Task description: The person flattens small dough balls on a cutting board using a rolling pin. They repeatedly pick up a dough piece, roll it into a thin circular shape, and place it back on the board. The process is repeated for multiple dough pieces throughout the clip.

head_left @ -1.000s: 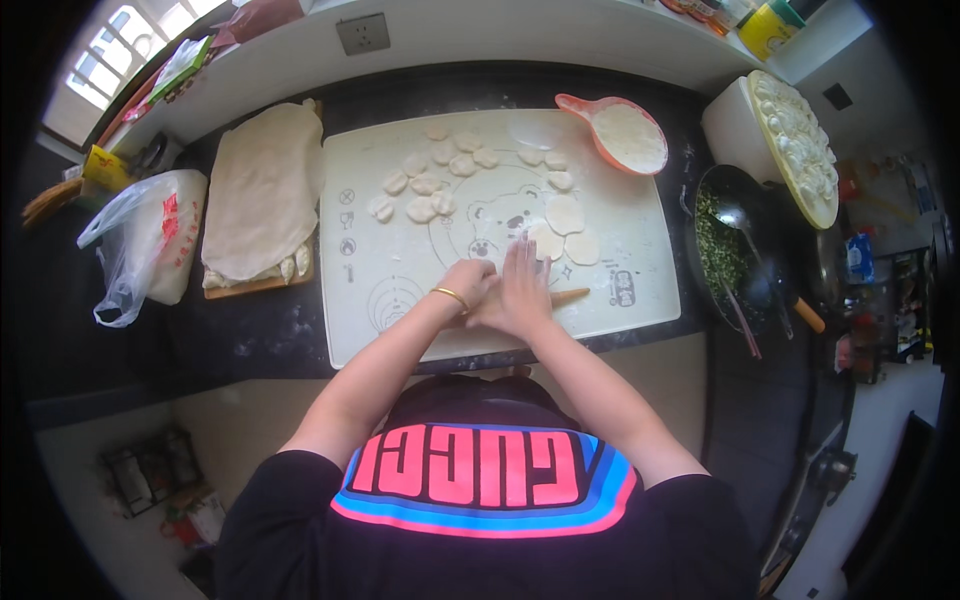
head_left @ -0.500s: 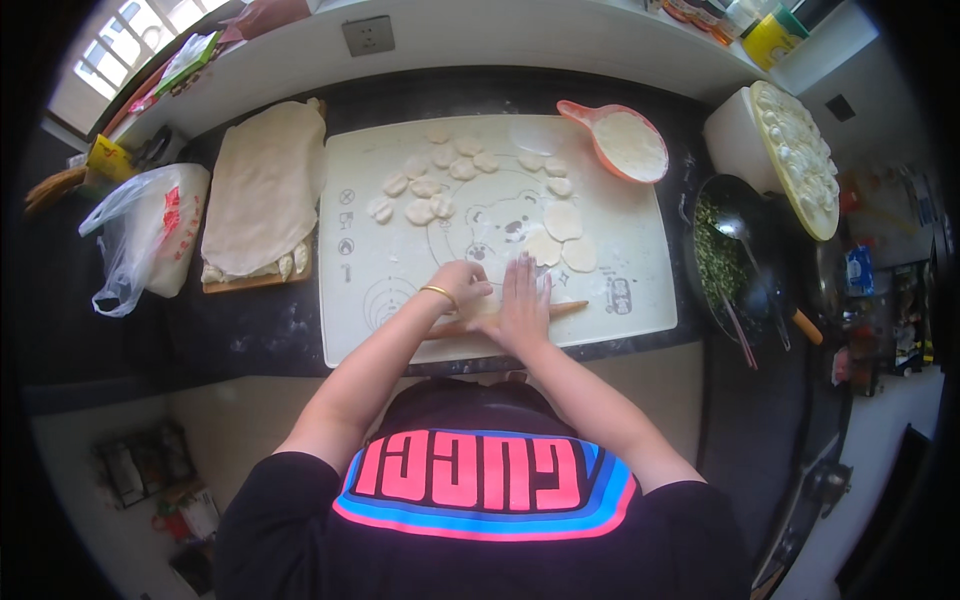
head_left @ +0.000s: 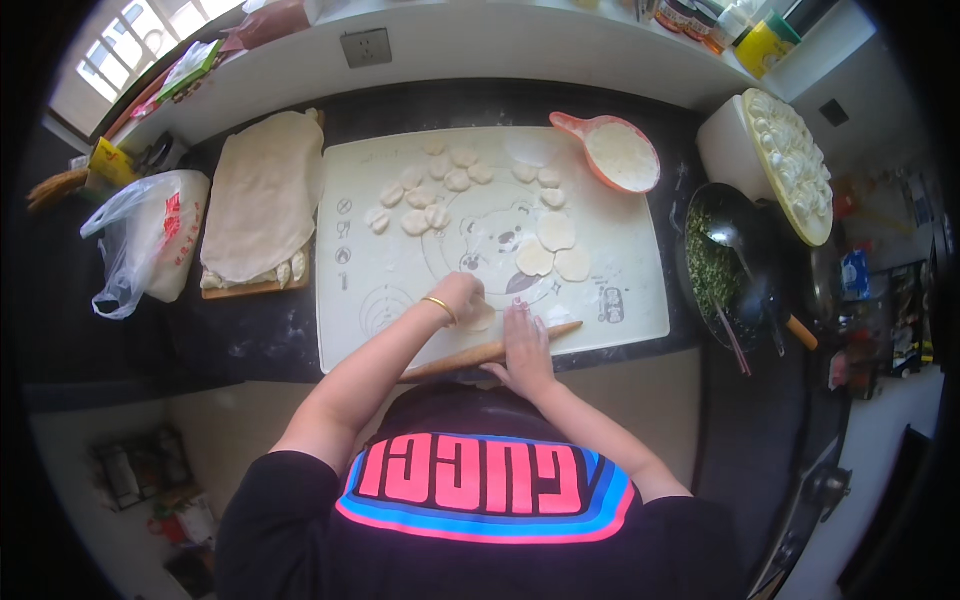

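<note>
Beside rolling pin (head_left: pixel 490 352), rolled wrappers (head_left: pixel 555 247).

Your mat (head_left: pixel 640 290) lies bare along its left strip and its right edge; hands pass there. Dough pieces (head_left: pixel 430 195) crowd the upper middle, flat rounds (head_left: pixel 555 245) centre-right. Flour scoop (head_left: pixel 615 155) blocks the top-right corner; wok (head_left: pixel 735 270) flanks the right.
</note>
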A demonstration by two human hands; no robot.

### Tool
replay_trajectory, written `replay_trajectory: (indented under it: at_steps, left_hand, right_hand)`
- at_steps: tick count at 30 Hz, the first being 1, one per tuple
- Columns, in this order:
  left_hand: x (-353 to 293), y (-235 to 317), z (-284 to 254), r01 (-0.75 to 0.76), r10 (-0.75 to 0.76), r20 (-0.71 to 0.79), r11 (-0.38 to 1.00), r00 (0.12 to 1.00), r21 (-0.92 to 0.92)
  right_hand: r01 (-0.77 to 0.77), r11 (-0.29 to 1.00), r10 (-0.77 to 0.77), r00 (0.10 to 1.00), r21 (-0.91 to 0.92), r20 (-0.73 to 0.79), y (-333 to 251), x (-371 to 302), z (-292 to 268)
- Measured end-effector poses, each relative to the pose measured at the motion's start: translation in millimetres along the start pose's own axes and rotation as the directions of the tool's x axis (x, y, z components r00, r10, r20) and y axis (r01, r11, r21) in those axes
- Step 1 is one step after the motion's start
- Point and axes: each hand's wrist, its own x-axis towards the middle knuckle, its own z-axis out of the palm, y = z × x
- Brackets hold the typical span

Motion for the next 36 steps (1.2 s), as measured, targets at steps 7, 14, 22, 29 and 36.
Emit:
replay_trajectory:
  at_steps: [7,14,22,29,36]
  left_hand:
    - [51.7,12.7,-43.4,-0.034,-0.184,-0.408,0.881,0.894,-0.473]
    - [49.2,-67.6,-34.9,0.031,0.260,-0.436,0.830,0.862,0.557]
    - [-1.6,-25.3,10.5,-0.150,0.264,-0.317,0.928,0.911,0.342]
    - [4.9,-34.4,-28.8,0.166,-0.190,-0.157,0.974,0.969,-0.152]
    - [-2.6,-21.9,-22.4,0.090,-0.123,-0.195,0.981,0.973,-0.169]
  right_hand:
    - [-0.029,0.999,0.029,0.999,0.016,0.033,-1.3,5.7,-2.4]
    - [0.017,0.999,-0.016,1.000,0.042,-0.026,2.0,4.2,2.7]
    - [0.129,0.989,-0.122,0.987,0.067,-0.105,17.7,10.4,18.2]
    - [0.211,0.977,-0.203,0.968,0.040,-0.150,21.1,61.2,18.0]
    - [0.097,0.994,-0.092,0.991,0.048,-0.094,3.0,83.1,1.2]
